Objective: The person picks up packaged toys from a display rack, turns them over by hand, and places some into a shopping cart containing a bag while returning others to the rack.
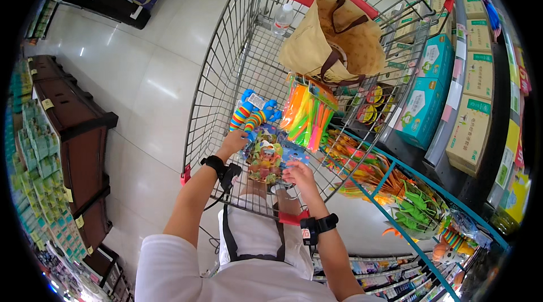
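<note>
My left hand (234, 142) reaches into a wire shopping cart (203, 77), its fingertips at the lower end of rainbow-striped toys with blue ends (257, 112). Whether it grips them is hidden. My right hand (300, 175) is slightly curled, fingers apart, beside the right edge of a packaged toy with cartoon figures (267, 155). A blue printed card (299, 154) shows partly beneath that package. Above my right hand, a clear bag of neon orange, green and pink plastic sticks (309, 111) lies in the cart.
Deeper in the cart are an upright paper bag with brown handles (305, 47) and a clear plastic bottle (283, 20). Right of the cart, a teal metal rack (382, 179) holds bagged toys, near shelves of boxes (468, 132). Brown display stands (76, 102) line the left.
</note>
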The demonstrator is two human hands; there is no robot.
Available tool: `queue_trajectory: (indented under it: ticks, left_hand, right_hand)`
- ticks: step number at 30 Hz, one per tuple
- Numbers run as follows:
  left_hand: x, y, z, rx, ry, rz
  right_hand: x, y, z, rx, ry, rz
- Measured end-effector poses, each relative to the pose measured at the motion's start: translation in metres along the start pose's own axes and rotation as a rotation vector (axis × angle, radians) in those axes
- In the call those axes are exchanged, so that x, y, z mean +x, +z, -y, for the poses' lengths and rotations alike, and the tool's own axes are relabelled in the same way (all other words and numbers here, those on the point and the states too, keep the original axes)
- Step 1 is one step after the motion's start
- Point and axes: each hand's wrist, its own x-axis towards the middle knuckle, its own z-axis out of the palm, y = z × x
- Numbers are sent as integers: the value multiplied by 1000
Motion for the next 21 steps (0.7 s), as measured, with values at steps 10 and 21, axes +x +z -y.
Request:
queue_trajectory:
  ticks: [10,21]
  left_hand:
    - [-75,-58,-138,-431,224,51]
    - [-181,-83,-210,-556,427,588]
  right_hand:
    - [-22,14,16,138,-44,83]
    - [-94,11,78,704,-267,346]
